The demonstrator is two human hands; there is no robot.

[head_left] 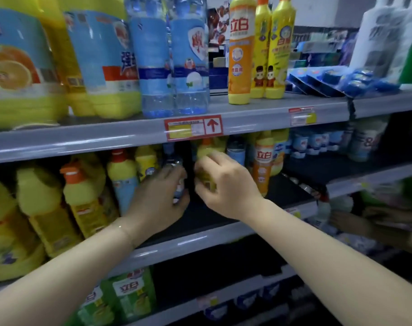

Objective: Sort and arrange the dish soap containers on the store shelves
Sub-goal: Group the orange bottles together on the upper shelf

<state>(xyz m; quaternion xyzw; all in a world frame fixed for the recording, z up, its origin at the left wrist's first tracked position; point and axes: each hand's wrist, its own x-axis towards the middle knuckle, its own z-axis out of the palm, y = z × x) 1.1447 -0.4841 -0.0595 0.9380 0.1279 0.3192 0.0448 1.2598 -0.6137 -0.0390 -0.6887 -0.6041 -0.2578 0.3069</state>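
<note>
Both my hands reach into the middle shelf [200, 243]. My left hand [160, 198] wraps around a clear blue-labelled dish soap bottle [174, 161], standing upright. My right hand [226, 184] grips a yellow dish soap bottle [207, 149] with an orange cap, just to the right of the blue one. Left of my hands stand several yellow bottles [80, 198] with orange caps. An orange-labelled bottle [262, 165] stands to the right of my right hand.
The top shelf [259, 114] carries large yellow jugs [21, 67], clear blue bottles [172, 55], slim yellow bottles [261, 48] and blue packs [336, 78]. Green bottles [129, 295] sit on the lower shelf. Another person's hand [365, 222] is at the right edge.
</note>
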